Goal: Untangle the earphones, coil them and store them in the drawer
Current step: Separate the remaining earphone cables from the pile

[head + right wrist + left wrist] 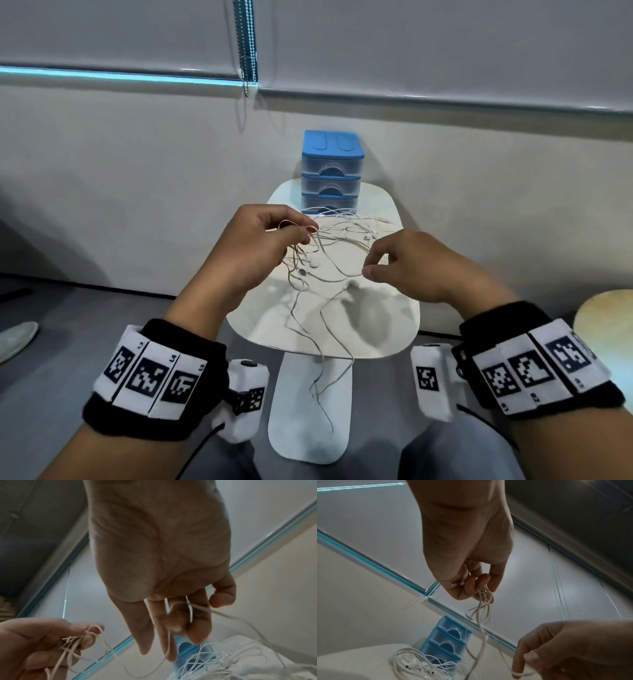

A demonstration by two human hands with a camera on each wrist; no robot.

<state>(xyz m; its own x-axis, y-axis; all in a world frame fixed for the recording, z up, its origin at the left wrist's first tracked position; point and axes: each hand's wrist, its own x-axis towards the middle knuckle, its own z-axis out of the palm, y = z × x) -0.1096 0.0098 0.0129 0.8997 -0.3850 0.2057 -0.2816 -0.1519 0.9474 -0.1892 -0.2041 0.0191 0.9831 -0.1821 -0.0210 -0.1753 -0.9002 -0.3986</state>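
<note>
A tangled pair of beige-white earphones (313,263) hangs between my hands above the small white table (376,325). My left hand (308,233) pinches a bunch of its loops (481,608), raised over the table's left side. My right hand (368,269) pinches a single strand (169,635) between thumb and fingers. Loose ends dangle past the table's near edge. A second heap of white earphones (356,222) lies on the table in front of the blue drawer unit (330,171). Its three clear drawers look closed.
The table stands against a pale wall, with the drawer unit at its far edge. A blind's bead chain (246,51) hangs above. A pale shoe (17,337) is on the floor at left, and a round tabletop's edge (606,318) shows at right.
</note>
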